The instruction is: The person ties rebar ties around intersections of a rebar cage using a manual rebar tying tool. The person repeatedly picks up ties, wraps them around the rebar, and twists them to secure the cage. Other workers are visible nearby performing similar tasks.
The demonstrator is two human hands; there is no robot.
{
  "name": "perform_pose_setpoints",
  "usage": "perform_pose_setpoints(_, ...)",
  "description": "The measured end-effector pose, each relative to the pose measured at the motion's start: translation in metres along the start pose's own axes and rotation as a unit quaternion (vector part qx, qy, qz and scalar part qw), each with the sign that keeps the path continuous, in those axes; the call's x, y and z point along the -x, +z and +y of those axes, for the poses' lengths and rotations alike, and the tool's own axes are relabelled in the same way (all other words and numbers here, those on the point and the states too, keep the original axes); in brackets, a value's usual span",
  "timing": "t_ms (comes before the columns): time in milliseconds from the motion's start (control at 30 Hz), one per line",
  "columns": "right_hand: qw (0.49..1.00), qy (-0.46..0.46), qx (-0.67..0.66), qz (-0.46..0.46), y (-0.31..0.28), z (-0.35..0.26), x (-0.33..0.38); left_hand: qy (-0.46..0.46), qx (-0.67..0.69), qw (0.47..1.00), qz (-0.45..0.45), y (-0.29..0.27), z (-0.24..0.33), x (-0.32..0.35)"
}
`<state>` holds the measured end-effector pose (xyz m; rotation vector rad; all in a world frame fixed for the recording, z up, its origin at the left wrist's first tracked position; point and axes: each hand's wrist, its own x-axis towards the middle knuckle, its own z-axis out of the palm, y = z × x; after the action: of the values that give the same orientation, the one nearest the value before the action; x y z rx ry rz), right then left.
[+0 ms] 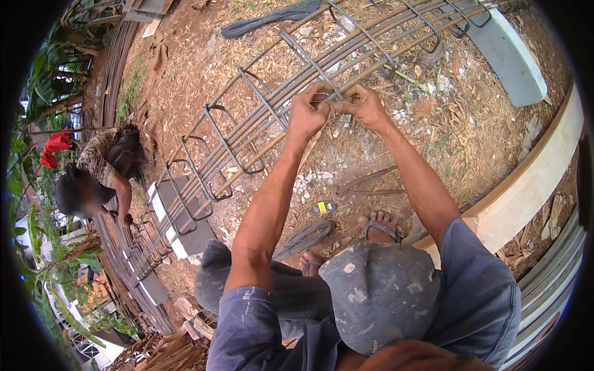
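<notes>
A long rebar cage (pixel 244 127) of rusty rods and dark square stirrups runs diagonally from the upper right to the lower left. Both my hands meet at its near side, where a stirrup (pixel 318 68) crosses a rod. My left hand (pixel 307 114) has its fingers curled at the crossing, thumb pressed in. Opposite it, my right hand (pixel 366 110) pinches close to the same spot, the fingertips nearly touching the left ones. What lies between the fingers is too small to make out. Pincers (pixel 371 181) lie on the ground below my hands.
By my sandalled feet lie a yellow-and-black tape measure (pixel 322 208) and a bundle of wire (pixel 305 240). Another wire bundle (pixel 270 18) lies beyond the cage. Grey slabs (pixel 506 59) sit under the cage ends. A wooden board (pixel 526 191) stands right. A person (pixel 102 164) bends at the left.
</notes>
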<state>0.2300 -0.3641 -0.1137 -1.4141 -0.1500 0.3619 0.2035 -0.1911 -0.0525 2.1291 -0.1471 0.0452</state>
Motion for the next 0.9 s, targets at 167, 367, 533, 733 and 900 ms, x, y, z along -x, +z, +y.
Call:
perform_pose_setpoints(167,0.976,-0.051,0.189,0.098,0.019,0.009,0.010,-0.021,-0.215,0.968,-0.124,-0.007,0.002,-0.004)
perform_pose_setpoints(367,0.951,-0.142,0.244,0.129,0.022,0.009,0.009,-0.020,-0.291,0.946,-0.143,0.006,-0.001,-0.020)
perform_pose_setpoints(533,0.929,-0.207,0.234,0.200,0.033,0.018,0.012,0.009,-0.341,0.936,-0.089,0.007,0.014,-0.010)
perform_pose_setpoints(733,0.917,-0.205,0.237,0.247,0.043,0.033,0.012,-0.027,-0.368,0.908,-0.196,-0.019,0.035,-0.023)
perform_pose_setpoints(900,0.929,-0.198,0.203,0.237,0.041,0.033,0.012,0.009,-0.361,0.907,-0.216,-0.030,0.038,-0.043)
